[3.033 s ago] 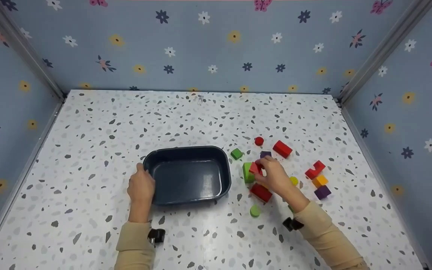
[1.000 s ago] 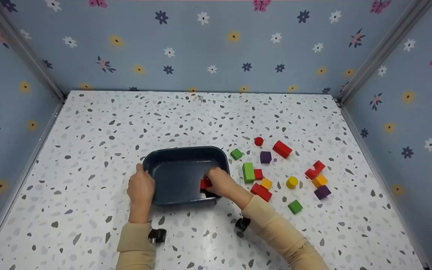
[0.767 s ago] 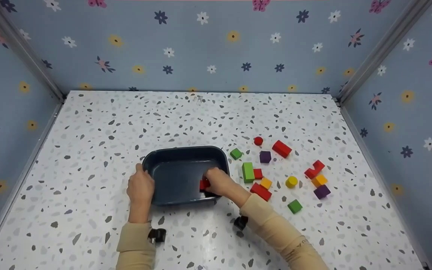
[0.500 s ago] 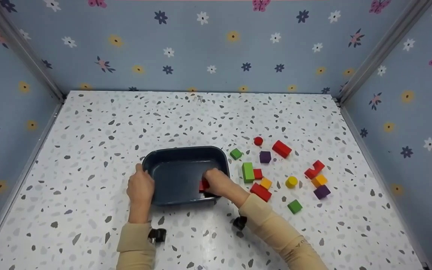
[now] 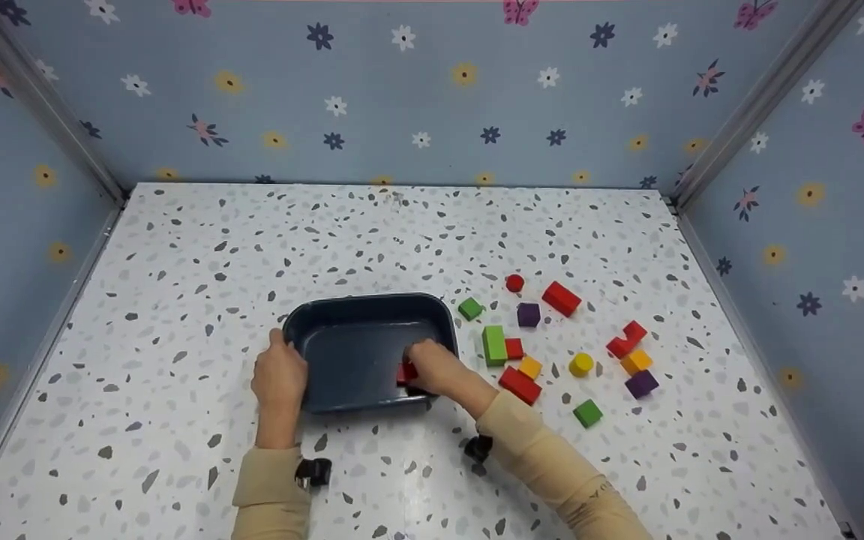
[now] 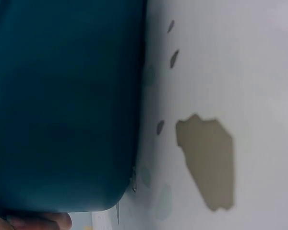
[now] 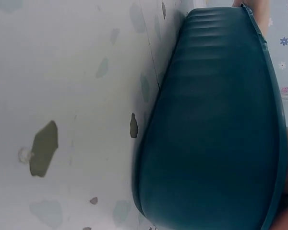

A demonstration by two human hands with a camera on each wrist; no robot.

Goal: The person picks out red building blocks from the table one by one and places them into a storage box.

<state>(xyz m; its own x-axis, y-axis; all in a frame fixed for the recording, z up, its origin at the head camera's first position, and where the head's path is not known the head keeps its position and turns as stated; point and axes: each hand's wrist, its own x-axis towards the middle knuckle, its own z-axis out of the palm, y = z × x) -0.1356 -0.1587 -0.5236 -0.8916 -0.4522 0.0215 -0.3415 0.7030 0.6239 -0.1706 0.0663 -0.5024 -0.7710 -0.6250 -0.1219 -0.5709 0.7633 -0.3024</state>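
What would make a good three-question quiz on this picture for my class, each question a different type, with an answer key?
1. Multiple choice: what colour is the piece at the right hand inside the dark blue tray?
A) yellow
B) purple
C) red

2. True or false: the yellow cylinder is inside the tray.

3. Fill in the blank: in the head view, the rightmost orange block lies between a notched red block and a ___ cube.

Key:
1. C.
2. False; the yellow cylinder is outside the tray, among the other blocks.
3. purple.
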